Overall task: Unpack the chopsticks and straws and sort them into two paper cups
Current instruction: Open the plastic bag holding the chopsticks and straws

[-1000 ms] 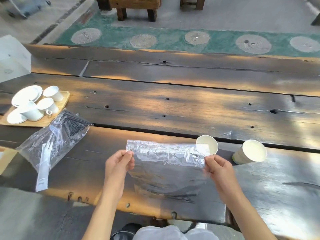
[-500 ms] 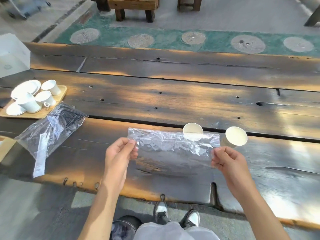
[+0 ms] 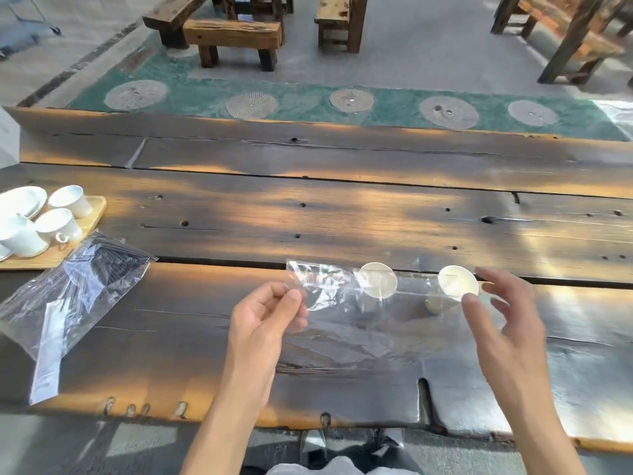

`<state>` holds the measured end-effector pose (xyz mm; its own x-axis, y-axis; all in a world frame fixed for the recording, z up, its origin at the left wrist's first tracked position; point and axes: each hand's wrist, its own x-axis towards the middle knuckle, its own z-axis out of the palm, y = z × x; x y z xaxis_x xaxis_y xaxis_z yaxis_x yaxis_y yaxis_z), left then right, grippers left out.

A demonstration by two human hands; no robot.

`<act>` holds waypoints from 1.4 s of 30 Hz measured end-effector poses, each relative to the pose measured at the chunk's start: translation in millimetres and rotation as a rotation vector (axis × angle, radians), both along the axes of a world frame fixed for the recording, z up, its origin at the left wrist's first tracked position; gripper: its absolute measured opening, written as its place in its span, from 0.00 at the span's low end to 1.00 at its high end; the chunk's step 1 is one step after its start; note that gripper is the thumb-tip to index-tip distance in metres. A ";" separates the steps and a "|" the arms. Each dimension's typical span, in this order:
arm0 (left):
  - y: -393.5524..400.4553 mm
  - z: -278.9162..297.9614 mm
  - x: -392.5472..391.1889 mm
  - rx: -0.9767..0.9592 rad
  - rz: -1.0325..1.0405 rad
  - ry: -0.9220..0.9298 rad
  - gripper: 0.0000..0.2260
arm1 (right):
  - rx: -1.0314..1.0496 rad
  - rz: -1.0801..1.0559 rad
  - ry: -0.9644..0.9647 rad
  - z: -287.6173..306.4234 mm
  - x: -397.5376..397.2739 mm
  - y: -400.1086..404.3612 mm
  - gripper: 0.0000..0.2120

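Note:
My left hand (image 3: pixel 265 315) pinches the top left corner of a clear plastic bag (image 3: pixel 359 323) held over the dark wooden table (image 3: pixel 342 217). Dark thin sticks lie blurred in the bag's lower part. My right hand (image 3: pixel 498 313) hovers at the bag's right edge with fingers spread, apparently not gripping it. Two white paper cups stand behind the bag, one (image 3: pixel 378 280) seen through the plastic, the other (image 3: pixel 457 282) next to my right fingertips. A second clear bag (image 3: pixel 78 289) with black straws lies at the left.
A wooden tray (image 3: pixel 92 214) with white ceramic cups and saucers sits at the far left. A white box corner (image 3: pixel 7 138) shows at the left edge. Wooden benches (image 3: pixel 236 39) stand on the floor beyond the table. My shoes show below the table's near edge.
My right hand has let go of the bag's right corner and opened its fingers. The bag now hangs from my left hand. The view has tilted up.

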<state>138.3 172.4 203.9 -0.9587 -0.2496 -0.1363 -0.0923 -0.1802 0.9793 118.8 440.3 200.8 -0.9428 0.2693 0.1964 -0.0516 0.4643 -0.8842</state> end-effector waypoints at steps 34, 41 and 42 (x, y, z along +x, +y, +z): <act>-3.7 11.3 2.2 -0.245 -0.311 0.174 0.08 | 0.045 0.641 0.034 36.5 -24.9 -101.5 0.08; -11.5 8.2 8.4 -0.248 -0.286 0.112 0.07 | -0.185 0.542 -0.058 47.1 -30.2 -89.5 0.09; -11.1 9.4 9.2 -0.257 -0.283 0.102 0.08 | -0.184 0.563 -0.069 47.3 -29.3 -89.7 0.09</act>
<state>147.5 161.2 213.3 -0.9999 0.0129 -0.0044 -0.0033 0.0905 0.9959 89.5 350.7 248.2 -0.9594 -0.2516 0.1273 -0.1850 0.2207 -0.9576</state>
